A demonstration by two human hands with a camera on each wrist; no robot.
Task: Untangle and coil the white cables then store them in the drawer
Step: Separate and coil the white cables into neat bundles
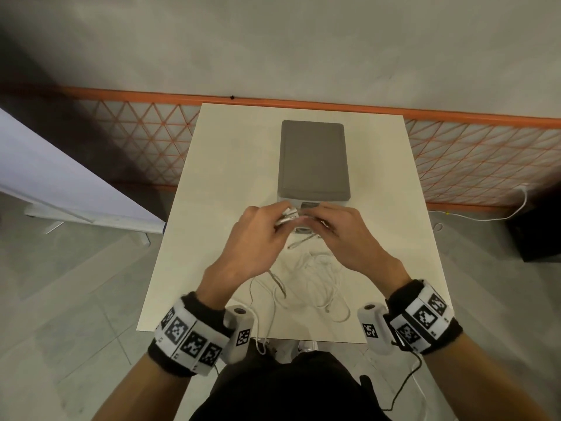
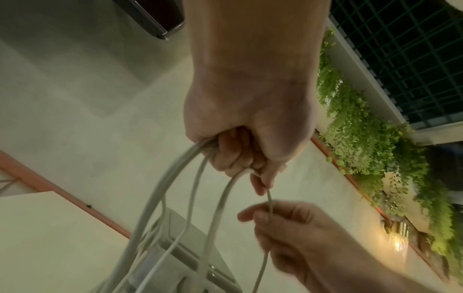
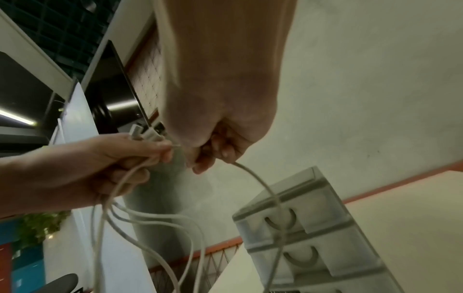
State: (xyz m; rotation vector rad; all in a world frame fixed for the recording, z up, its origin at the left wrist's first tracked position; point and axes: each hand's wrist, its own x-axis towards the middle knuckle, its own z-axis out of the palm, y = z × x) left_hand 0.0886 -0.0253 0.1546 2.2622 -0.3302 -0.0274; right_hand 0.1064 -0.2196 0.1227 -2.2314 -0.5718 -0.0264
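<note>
Several white cables (image 1: 315, 281) lie tangled on the cream table (image 1: 212, 208), and strands rise to both hands. My left hand (image 1: 258, 229) grips a bunch of cable strands (image 2: 175, 188) with white plugs (image 3: 145, 132) sticking out above its fingers. My right hand (image 1: 337, 229) pinches a single white cable (image 3: 253, 176) close beside the left hand. Both hands are raised above the table, just in front of the grey drawer unit (image 1: 314, 161). The drawer fronts (image 3: 300, 220) with curved handles look closed in the right wrist view.
An orange mesh fence (image 1: 485, 162) runs behind the table. A white board (image 1: 60, 183) leans at the left on the tiled floor. Another white cable (image 1: 485, 217) lies on the floor at the right, next to a black box (image 1: 537, 235).
</note>
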